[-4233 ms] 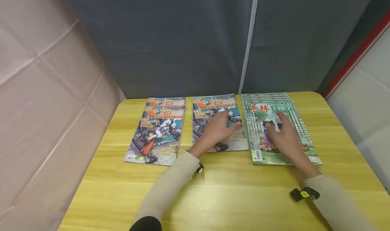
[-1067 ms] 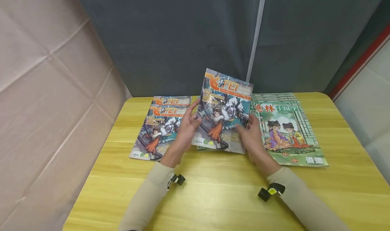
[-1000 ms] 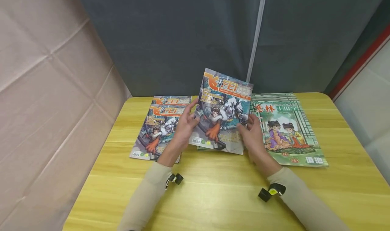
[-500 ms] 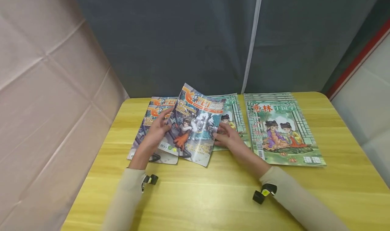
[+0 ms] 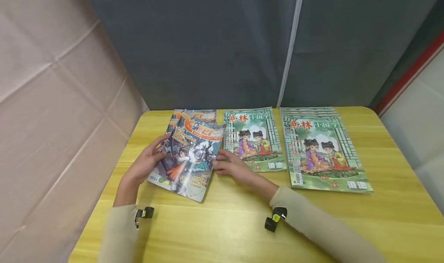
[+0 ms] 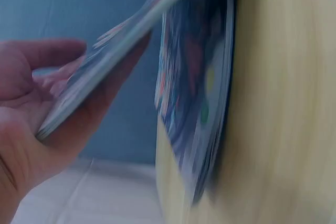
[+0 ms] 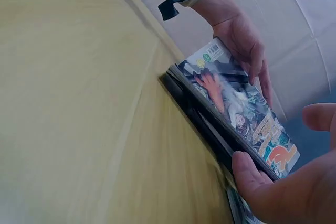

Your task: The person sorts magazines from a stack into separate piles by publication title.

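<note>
A magazine [image 5: 194, 159] with a grey-blue comic cover and orange lettering lies tilted low over the left pile of matching magazines [image 5: 206, 115]. My left hand [image 5: 145, 163] grips its left edge; in the left wrist view the left hand [image 6: 31, 108] has fingers and thumb on opposite faces of the raised edge. At the magazine's opposite edge, my right hand [image 5: 237, 169] touches with its fingertips. In the right wrist view the right hand [image 7: 299, 182] has one digit against the edge and another raised apart from the cover.
Right of the held magazine lies a green-covered magazine [image 5: 254, 139]. Farther right is a fanned stack of green magazines [image 5: 326, 155]. Both rest on a yellow wooden table [image 5: 222, 232], with a dark curtain [image 5: 194, 47] behind and a pale quilted wall [image 5: 62, 139] at left.
From the middle of the table, both hands have carried the comic magazine left and down over the left pile. The green magazine beneath is uncovered. The right hand's grip has loosened.
</note>
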A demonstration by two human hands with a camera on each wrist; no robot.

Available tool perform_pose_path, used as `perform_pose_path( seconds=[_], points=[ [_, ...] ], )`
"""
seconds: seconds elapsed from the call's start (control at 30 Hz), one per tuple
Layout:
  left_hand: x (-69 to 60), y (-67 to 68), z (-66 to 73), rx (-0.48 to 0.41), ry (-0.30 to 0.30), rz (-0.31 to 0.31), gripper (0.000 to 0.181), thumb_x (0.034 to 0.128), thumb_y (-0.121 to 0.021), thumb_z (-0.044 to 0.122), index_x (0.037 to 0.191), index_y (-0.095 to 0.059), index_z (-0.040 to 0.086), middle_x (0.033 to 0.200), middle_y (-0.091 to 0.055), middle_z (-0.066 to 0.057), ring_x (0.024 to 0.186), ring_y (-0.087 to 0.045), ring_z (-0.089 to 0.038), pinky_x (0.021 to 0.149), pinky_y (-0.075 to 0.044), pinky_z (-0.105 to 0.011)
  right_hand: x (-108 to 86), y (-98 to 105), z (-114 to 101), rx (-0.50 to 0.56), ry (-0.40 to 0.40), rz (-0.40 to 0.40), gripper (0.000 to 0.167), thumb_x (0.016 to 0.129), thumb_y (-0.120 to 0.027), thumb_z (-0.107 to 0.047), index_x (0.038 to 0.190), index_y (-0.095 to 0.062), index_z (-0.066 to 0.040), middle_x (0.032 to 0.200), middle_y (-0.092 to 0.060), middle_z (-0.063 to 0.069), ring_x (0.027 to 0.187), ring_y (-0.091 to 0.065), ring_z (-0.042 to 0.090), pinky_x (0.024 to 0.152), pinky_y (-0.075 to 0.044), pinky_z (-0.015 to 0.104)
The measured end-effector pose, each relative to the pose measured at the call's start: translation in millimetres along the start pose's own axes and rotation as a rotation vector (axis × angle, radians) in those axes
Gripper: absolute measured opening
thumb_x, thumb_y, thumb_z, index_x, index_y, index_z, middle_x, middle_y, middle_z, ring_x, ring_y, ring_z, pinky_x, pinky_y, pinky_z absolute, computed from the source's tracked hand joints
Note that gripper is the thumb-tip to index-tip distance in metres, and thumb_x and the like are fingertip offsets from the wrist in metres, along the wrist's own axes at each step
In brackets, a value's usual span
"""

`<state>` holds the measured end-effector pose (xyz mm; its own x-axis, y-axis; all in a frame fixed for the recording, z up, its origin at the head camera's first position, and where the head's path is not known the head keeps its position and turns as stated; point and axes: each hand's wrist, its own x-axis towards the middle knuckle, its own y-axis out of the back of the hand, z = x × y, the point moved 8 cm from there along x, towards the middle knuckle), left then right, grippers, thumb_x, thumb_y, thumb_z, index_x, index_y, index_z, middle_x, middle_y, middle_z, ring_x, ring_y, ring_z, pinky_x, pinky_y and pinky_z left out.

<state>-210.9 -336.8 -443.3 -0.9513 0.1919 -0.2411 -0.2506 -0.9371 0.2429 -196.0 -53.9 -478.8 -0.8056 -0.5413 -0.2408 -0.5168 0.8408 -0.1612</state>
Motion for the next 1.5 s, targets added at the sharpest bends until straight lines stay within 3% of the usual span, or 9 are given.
perform_pose_path(
  seconds=[0.3, 0.43, 0.57, 0.7, 0.9, 1.1, 1.27, 1.43, 1.5],
  points=[
    [-31.5, 29.4, -15.9, 0.073, 0.057, -0.055, 0.062, 0.1161, -0.040, 0.031, 0.171, -0.016, 0.015, 0.146, -0.052, -0.038, 0.107, -0.075, -0.021, 0.088, -0.064, -0.035, 16.1, -36.1, 9.8, 0.036, -0.064, -0.096, 0.075, 0.106, -0.061, -0.029, 0.164, -0.026, 0.004, 0.156, -0.052, 0.027, 0.130, -0.066, 0.039, 0.110, -0.056, 0.049],
    [-39.4, 37.9, -15.0, 0.256, 0.100, -0.043, 0.062, 0.1158, -0.039, 0.037, 0.168, -0.022, 0.008, 0.151, -0.049, -0.033, 0.119, -0.068, -0.028, 0.093, -0.060, -0.037, 17.0, -40.0, 9.7, 0.011, -0.070, -0.092, 0.076, 0.105, -0.063, -0.031, 0.164, -0.029, 0.001, 0.155, -0.055, 0.025, 0.128, -0.066, 0.036, 0.108, -0.058, 0.047],
    [-43.6, 39.5, -14.3, 0.408, 0.159, -0.053, 0.063, 0.1163, -0.035, 0.037, 0.165, -0.024, 0.000, 0.158, -0.043, -0.032, 0.132, -0.058, -0.039, 0.102, -0.057, -0.047, 15.4, -39.8, 8.9, -0.068, -0.068, -0.067, 0.074, 0.105, -0.063, -0.031, 0.164, -0.031, -0.001, 0.148, -0.060, 0.020, 0.122, -0.067, 0.030, 0.105, -0.060, 0.045],
    [-42.5, 38.2, -15.2, 0.466, 0.189, -0.044, 0.062, 0.1164, -0.035, 0.036, 0.164, -0.026, -0.004, 0.158, -0.043, -0.032, 0.136, -0.055, -0.043, 0.106, -0.055, -0.055, 13.5, -40.4, 6.7, -0.148, -0.041, -0.068, 0.074, 0.105, -0.063, -0.033, 0.163, -0.031, 0.000, 0.138, -0.063, 0.015, 0.115, -0.067, 0.029, 0.100, -0.061, 0.044],
    [-33.1, 35.7, -14.6, 0.621, 0.199, 0.020, 0.063, 0.1161, -0.036, 0.037, 0.156, -0.040, -0.011, 0.154, -0.048, -0.037, 0.141, -0.049, -0.052, 0.116, -0.044, -0.066, 14.7, -42.9, 3.9, -0.325, 0.020, -0.077, 0.080, 0.104, -0.064, -0.038, 0.164, -0.030, 0.003, 0.116, -0.067, 0.009, 0.096, -0.067, 0.032, 0.081, -0.061, 0.040],
    [-23.1, 32.7, -12.9, 0.746, 0.260, 0.047, 0.065, 0.1141, -0.039, 0.043, 0.144, -0.054, -0.013, 0.141, -0.060, -0.035, 0.125, -0.061, -0.046, 0.104, -0.052, -0.061, 12.9, -41.4, 5.9, -0.406, 0.026, -0.072, 0.084, 0.103, -0.064, -0.040, 0.164, -0.027, 0.005, 0.109, -0.067, 0.006, 0.081, -0.064, 0.027, 0.065, -0.055, 0.034],
    [-20.6, 33.0, -13.9, 0.771, 0.321, 0.065, 0.068, 0.1130, -0.039, 0.046, 0.141, -0.057, -0.013, 0.137, -0.063, -0.035, 0.118, -0.064, -0.043, 0.100, -0.054, -0.058, 11.8, -40.5, 9.1, -0.427, 0.015, -0.075, 0.087, 0.104, -0.063, -0.043, 0.165, -0.024, 0.004, 0.111, -0.063, 0.006, 0.079, -0.059, 0.020, 0.062, -0.052, 0.031],
    [-22.2, 33.1, -14.7, 0.754, 0.353, 0.088, 0.071, 0.1126, -0.038, 0.048, 0.144, -0.053, -0.014, 0.142, -0.059, -0.036, 0.124, -0.061, -0.047, 0.106, -0.052, -0.062, 10.0, -38.8, 8.6, -0.428, 0.019, -0.076, 0.090, 0.104, -0.064, -0.041, 0.166, -0.018, 0.004, 0.109, -0.069, 0.005, 0.077, -0.062, 0.022, 0.060, -0.054, 0.033],
    [-23.2, 32.2, -13.9, 0.749, 0.362, 0.093, 0.077, 0.1123, -0.036, 0.051, 0.150, -0.046, -0.016, 0.149, -0.051, -0.039, 0.134, -0.054, -0.053, 0.113, -0.046, -0.066, 7.4, -37.0, 6.3, -0.402, 0.016, -0.072, 0.089, 0.104, -0.065, -0.038, 0.167, -0.017, 0.002, 0.116, -0.069, 0.006, 0.082, -0.065, 0.027, 0.065, -0.058, 0.036]
  ],
)
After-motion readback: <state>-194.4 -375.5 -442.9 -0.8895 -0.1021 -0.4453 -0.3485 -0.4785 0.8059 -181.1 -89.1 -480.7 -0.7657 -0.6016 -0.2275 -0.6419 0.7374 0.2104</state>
